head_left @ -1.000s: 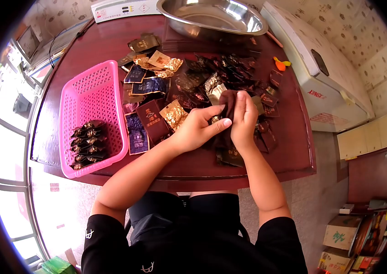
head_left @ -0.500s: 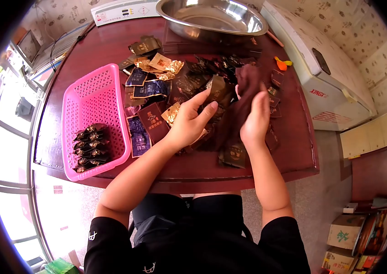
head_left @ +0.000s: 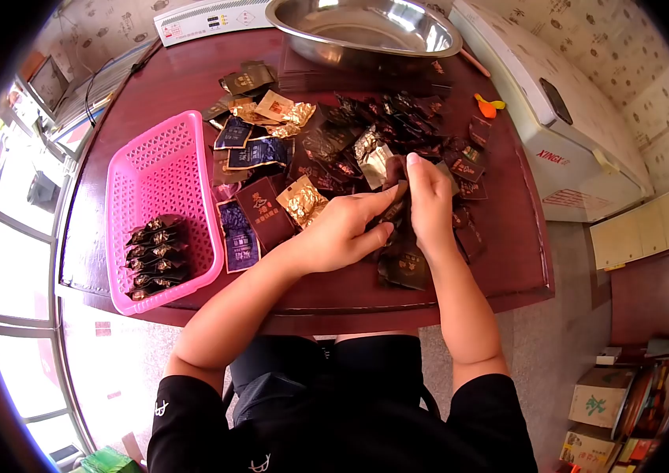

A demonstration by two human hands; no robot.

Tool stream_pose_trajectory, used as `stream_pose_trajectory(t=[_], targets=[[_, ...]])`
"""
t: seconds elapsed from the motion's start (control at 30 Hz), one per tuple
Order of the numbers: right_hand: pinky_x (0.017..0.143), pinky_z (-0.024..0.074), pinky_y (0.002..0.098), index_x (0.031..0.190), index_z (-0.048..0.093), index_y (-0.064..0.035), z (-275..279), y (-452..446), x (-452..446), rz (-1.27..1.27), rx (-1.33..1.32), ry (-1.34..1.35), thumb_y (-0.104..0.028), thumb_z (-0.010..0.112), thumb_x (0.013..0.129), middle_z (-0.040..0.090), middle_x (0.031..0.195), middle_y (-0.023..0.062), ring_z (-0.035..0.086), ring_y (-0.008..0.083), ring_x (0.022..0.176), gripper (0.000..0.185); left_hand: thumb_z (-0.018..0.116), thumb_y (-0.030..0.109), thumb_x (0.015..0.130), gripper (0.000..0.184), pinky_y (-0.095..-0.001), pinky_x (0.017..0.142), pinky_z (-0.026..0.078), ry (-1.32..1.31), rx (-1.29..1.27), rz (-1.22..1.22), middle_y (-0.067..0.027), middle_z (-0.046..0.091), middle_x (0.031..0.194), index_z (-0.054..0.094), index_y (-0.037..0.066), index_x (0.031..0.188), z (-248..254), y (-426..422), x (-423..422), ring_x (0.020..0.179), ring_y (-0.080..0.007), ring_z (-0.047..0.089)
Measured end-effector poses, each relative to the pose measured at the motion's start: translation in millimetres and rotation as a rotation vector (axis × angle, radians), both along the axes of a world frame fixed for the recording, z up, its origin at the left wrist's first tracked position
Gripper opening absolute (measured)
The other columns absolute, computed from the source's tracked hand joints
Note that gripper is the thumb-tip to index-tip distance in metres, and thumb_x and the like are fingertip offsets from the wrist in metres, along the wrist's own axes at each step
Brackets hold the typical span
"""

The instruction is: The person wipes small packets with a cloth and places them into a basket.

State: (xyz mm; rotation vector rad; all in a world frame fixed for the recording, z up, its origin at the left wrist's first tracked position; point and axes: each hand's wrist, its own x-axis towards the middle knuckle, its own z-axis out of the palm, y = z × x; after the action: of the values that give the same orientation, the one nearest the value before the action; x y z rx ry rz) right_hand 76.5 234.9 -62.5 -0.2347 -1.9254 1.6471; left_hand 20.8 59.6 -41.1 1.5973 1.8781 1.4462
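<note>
Between my hands is a dark brown packet [head_left: 396, 167], mostly covered by fingers. My left hand [head_left: 348, 227] pinches its near left side with thumb and forefinger. The fingers of my right hand [head_left: 430, 206] close against its right side, thumb pointing up. Just behind it lies a silvery-gold foil packet [head_left: 373, 155] on a heap of dark packets [head_left: 405, 118]. Left of my left hand are a crinkled gold packet [head_left: 301, 202], a flat brown packet [head_left: 265, 211] with orange lettering and a dark blue packet [head_left: 238, 235]. Another dark packet [head_left: 404, 266] lies below my hands.
A pink perforated basket [head_left: 206, 213] at the left holds a row of dark packets [head_left: 157, 256]. At the back stand a steel basin [head_left: 366, 51] and a white appliance [head_left: 216, 21]. A white freezer [head_left: 563, 130] borders the right side, near an orange-and-yellow object [head_left: 488, 106].
My right hand has come down and left, bringing the dark brown packet lower. My left hand has turned inward, its fingers now meeting the packet. The silvery-gold packet behind is now uncovered.
</note>
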Motion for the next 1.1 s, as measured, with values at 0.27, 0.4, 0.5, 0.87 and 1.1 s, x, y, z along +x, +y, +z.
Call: stream_pose_trajectory(t=[0.27,0.4,0.5,0.87,1.1], targets=[[0.084,0.0529,0.0298,0.113,0.064,-0.0023,19.4,1.0,3.5,0.074,-0.621,0.132,-0.038,0.045,0.105,0.069,0.107,0.0083,0.067,0.0165,0.093,0.041,0.052,0.005,0.100,0.041,-0.0268,0.103,0.041,-0.888,0.312,-0.162,-0.0031,0.060,0.124,0.045,-0.002,0.139,2.7,4.4,-1.9,0.112,-0.0089,0.054],[0.072,0.0518,0.0309,0.118,0.064,0.0038,10.5,-26.1,5.6,-0.025,0.351,0.267,-0.016,0.059,0.099,0.069,0.099,0.0107,0.066,0.0193,0.083,0.028,0.053,0.010,0.101,0.028,-0.0263,0.094,0.048,-1.043,0.587,-0.023,-0.0040,0.066,0.117,0.056,0.002,0.128,-10.1,9.9,-12.3,0.104,-0.0082,0.061],[0.071,0.0530,0.0347,0.121,0.062,0.0060,22.6,-41.0,9.3,-0.019,0.686,0.317,-0.009,0.068,0.090,0.067,0.097,0.0183,0.066,0.0309,0.080,0.034,0.052,0.013,0.102,0.022,-0.0276,0.090,0.050,-1.147,0.675,0.070,-0.0043,0.067,0.112,0.059,0.003,0.121,-5.1,9.3,-15.1,0.100,-0.0098,0.063],[0.061,0.0518,0.0341,0.107,0.069,0.0034,28.0,-43.8,17.1,0.082,0.813,0.298,-0.007,0.074,0.084,0.066,0.089,0.0124,0.064,0.0266,0.068,0.026,0.049,0.012,0.103,0.027,-0.0350,0.094,0.052,-1.199,0.748,0.092,-0.0069,0.064,0.119,0.053,0.007,0.128,-20.6,8.1,-28.0,0.107,-0.0164,0.063],[0.061,0.0509,0.0310,0.108,0.068,0.0049,29.7,-44.5,18.1,0.101,0.654,0.272,-0.006,0.070,0.088,0.066,0.089,0.0125,0.064,0.0230,0.070,0.023,0.050,0.013,0.102,0.026,-0.0345,0.096,0.051,-1.174,0.726,0.023,-0.0065,0.065,0.119,0.054,0.007,0.128,-16.9,9.2,-21.7,0.107,-0.0162,0.063]])
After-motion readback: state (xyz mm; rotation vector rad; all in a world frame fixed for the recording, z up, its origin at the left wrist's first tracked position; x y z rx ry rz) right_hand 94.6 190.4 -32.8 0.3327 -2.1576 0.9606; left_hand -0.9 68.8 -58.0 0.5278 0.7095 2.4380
